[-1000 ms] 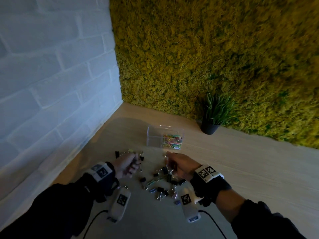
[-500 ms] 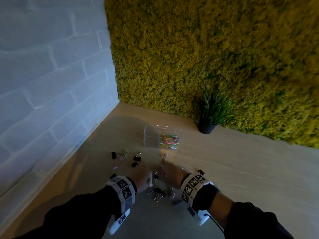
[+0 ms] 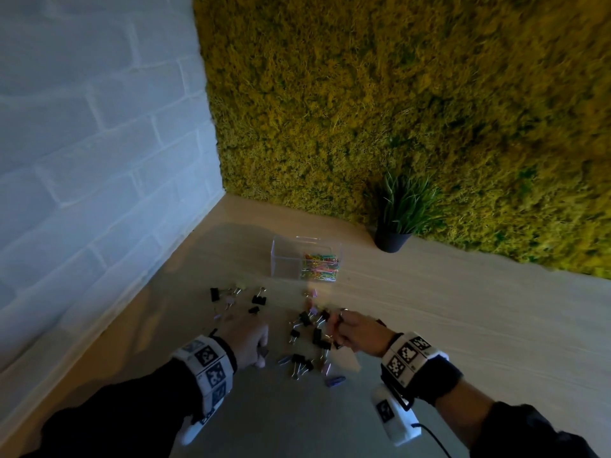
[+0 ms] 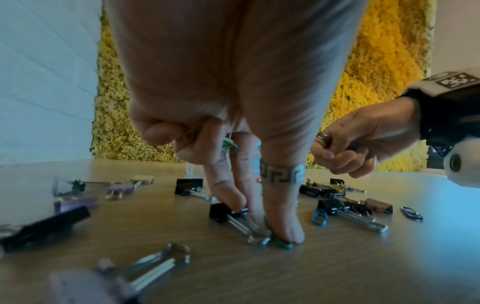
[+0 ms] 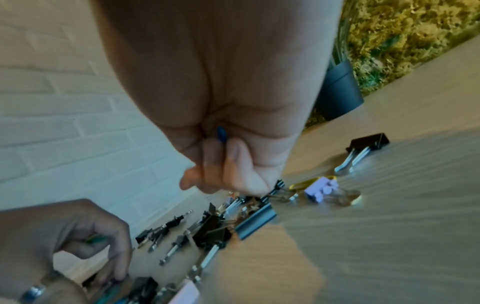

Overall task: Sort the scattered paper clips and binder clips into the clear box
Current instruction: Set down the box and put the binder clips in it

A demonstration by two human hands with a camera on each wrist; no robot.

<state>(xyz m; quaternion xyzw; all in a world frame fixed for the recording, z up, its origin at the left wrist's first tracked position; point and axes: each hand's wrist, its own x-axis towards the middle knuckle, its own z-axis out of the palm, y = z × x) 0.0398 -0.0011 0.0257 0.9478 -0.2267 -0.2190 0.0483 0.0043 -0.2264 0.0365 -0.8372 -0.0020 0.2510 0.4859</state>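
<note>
Comparing w/ approx. 0.5 s earlier, the left hand [image 3: 246, 338] is seen dropped onto the desk [image 3: 463, 309], thumb and fingers pinching a green paper clip [image 4: 281, 244] beside a black binder clip [image 4: 221, 211], other clips tucked in its curled fingers. The right hand [image 3: 358, 330] has been lifted off the pile and is clenched round a blue clip [image 5: 221, 133]. Paper clips are being gathered first, prob.; the clear box [image 3: 305, 257], farther back near the potted plant [image 3: 401, 213], holds coloured paper clips only, w/ binder clips [image 3: 305, 335] left scattered.
</note>
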